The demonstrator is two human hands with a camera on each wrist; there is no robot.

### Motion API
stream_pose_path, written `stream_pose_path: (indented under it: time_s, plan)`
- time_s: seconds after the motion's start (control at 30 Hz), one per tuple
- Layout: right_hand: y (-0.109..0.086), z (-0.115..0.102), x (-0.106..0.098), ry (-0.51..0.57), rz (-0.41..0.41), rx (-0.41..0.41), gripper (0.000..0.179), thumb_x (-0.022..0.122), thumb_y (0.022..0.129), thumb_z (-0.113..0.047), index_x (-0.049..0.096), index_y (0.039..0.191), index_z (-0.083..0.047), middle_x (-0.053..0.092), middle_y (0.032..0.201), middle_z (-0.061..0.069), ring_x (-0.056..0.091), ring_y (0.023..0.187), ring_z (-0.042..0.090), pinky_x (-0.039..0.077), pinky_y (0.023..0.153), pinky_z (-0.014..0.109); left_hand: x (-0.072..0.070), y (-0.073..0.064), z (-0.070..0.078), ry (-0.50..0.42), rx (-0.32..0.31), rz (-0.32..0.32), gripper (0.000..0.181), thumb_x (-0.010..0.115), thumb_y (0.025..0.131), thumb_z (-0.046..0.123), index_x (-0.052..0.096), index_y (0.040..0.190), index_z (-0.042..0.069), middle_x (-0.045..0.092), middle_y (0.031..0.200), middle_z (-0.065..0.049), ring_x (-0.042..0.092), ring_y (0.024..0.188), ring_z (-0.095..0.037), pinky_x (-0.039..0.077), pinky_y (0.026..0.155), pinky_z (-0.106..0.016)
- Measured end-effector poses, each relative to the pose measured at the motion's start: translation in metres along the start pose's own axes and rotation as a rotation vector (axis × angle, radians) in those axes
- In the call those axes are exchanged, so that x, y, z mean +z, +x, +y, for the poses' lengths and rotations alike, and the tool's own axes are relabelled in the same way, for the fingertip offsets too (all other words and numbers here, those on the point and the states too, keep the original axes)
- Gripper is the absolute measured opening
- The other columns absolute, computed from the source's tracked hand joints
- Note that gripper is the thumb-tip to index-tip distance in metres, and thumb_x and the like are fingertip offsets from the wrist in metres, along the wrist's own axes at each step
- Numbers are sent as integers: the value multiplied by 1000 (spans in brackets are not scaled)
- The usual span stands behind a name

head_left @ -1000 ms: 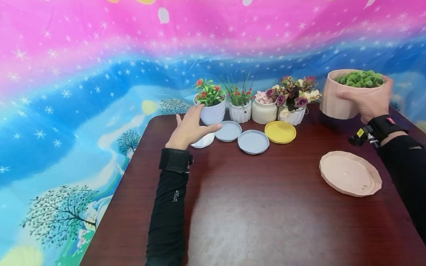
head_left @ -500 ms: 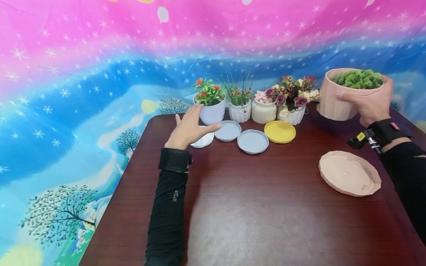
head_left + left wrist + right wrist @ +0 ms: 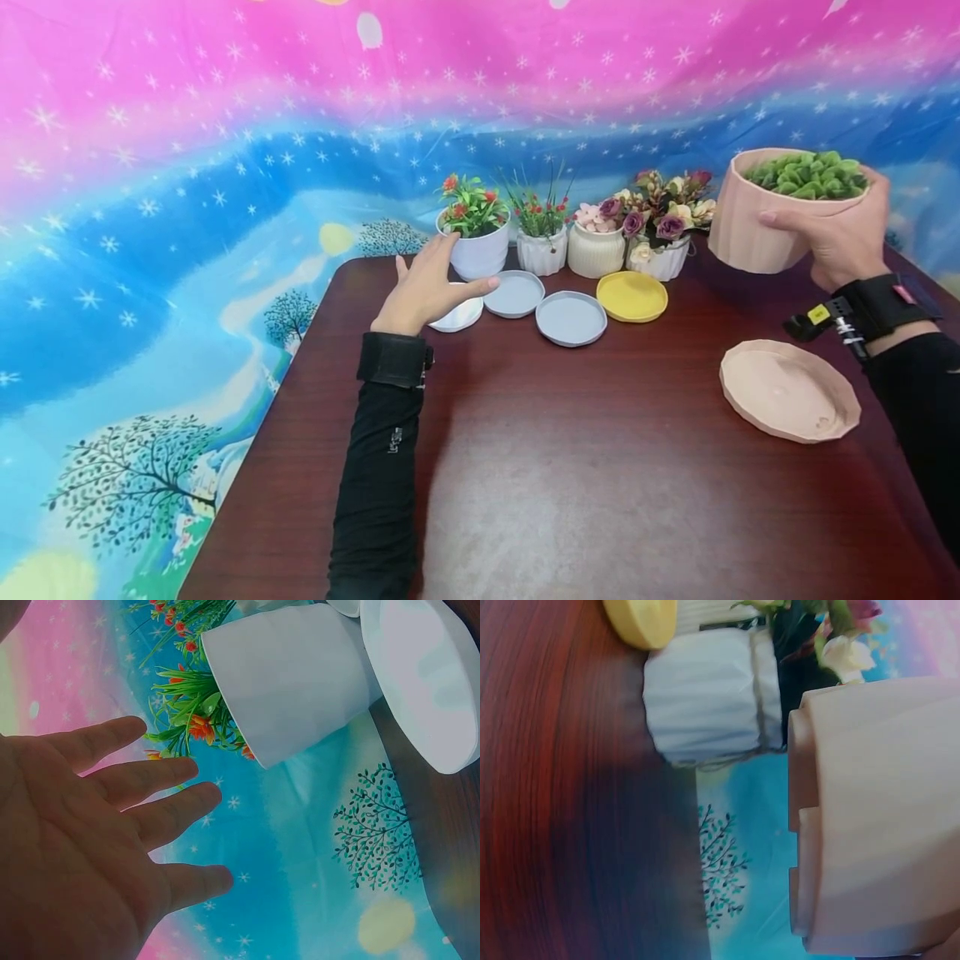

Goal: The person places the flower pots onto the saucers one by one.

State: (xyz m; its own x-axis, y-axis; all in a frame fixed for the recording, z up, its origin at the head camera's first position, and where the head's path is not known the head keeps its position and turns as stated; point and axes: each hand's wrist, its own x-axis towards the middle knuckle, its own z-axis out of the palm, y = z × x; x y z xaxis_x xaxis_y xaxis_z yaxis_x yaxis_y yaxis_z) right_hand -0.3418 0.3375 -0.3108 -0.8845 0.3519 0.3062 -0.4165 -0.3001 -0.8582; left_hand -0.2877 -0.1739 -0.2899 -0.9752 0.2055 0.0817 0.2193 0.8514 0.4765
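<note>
Pink pot: a matte, pale pink, fluted round pot point(image 3: 765, 229) with a green fleshy-leaved plant point(image 3: 810, 175), lifted clear of the counter point(image 3: 562, 500) near its far right part, opening upward.
Right hand: of the two hands, the right hand point(image 3: 847, 242) is on the pot; it grips the near right side, thumb along the front below the rim.
Pink saucer: a pale pink, many-sided, shallow saucer point(image 3: 787, 392), flat on the counter, lower than the pot and on the person's side of it, left of the black-sleeved right forearm point(image 3: 926, 408).
Axes: pot roughly upright; any slight lean I cannot tell. Saucer nearly round, no marked long axis.
Left hand: the left hand point(image 3: 426, 287), well apart from both pink pieces, fingers spread wide, holding nothing, beside a smooth white round pot of red flowers point(image 3: 480, 257); fingertip contact, cannot tell.
</note>
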Motion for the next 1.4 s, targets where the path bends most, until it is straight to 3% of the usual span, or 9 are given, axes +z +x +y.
stream_pose_path:
  time_s: [0.3,0.67,0.93,1.13,1.4]
  plan:
    - [-5,-4,0,61,10,-31,104,77,68,34,33,148,-15,39,155,1,45,136,17,54,95,18,-1,1,0,0,-6,-8,108,66,94,72,20,172,14,17,178,-13,10,165,-32,-6,124,-72]
    - [-22,6,-14,92,42,-82,104,77,66,35,34,149,-10,42,153,5,50,133,20,53,98,20,3,2,1,10,-10,-12,109,67,93,71,20,172,13,20,177,-13,12,165,-31,-6,124,-73]
    - [-20,-7,-12,85,-17,-109,102,73,64,39,38,148,-7,45,150,8,51,133,21,55,96,20,-2,-1,-7,-4,-24,-13,109,67,95,69,15,173,13,16,178,-16,9,165,-34,-7,123,-73]
    - [-21,-13,-11,138,-58,-118,102,67,59,44,39,146,-3,49,147,12,53,129,24,59,91,25,-8,-3,-12,9,-20,-9,109,65,96,69,14,173,13,13,178,-18,7,164,-38,-8,122,-74]
    - [-28,-18,-21,127,-137,-149,96,65,63,43,44,147,1,53,144,17,60,125,27,60,90,27,-5,-1,-10,0,-15,-17,109,66,96,69,14,173,13,15,178,-17,8,164,-38,-8,122,-75]
